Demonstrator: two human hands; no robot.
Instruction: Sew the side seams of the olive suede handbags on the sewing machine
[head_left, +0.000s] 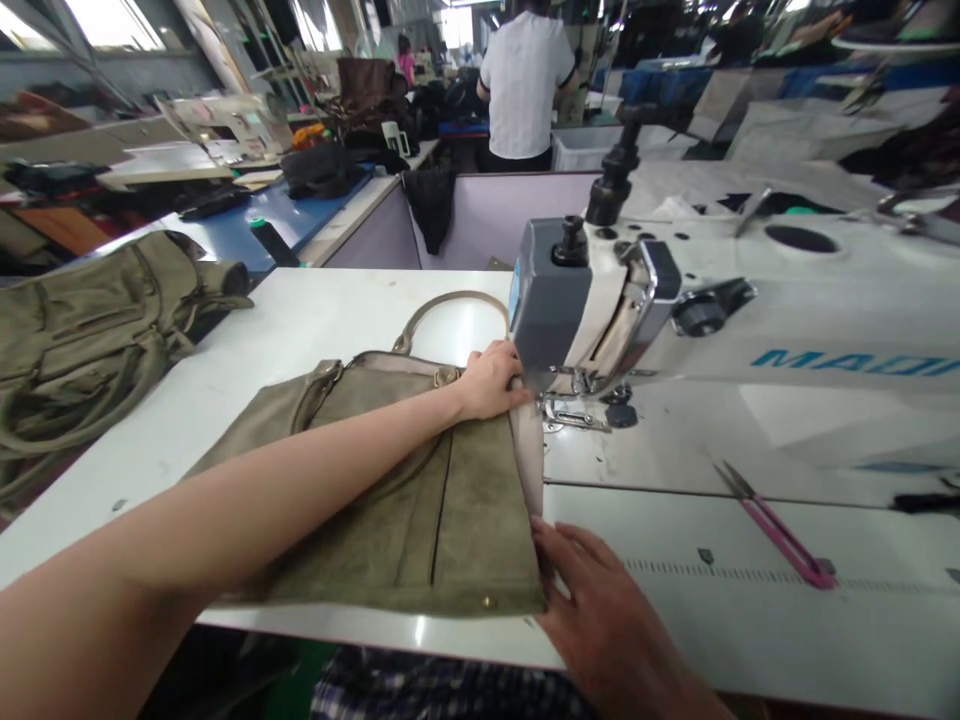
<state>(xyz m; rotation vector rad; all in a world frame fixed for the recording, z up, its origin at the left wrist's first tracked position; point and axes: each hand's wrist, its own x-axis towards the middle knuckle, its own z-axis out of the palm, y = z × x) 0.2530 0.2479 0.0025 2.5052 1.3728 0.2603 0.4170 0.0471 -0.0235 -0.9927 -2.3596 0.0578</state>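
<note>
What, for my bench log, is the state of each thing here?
Bag: lying flat, top slightly parted
Far handle: arched beyond the bag
Second bag: slumped
Scissors: open, unheld
Sewing machine: cannot tell whether running
Left hand: resting on the bag
Right hand: touching the bag's edge

Bag [484, 520] at the near middle of the desk [322, 310], one handle [450, 297] looping out on its far side! Sewing machine [750, 320] to the right, snips [780, 535] lying nearer, in front of it. Left edge: a heap of bags [97, 330]. Beyond the far edge, a partition [510, 220], then a person [526, 90].
</note>
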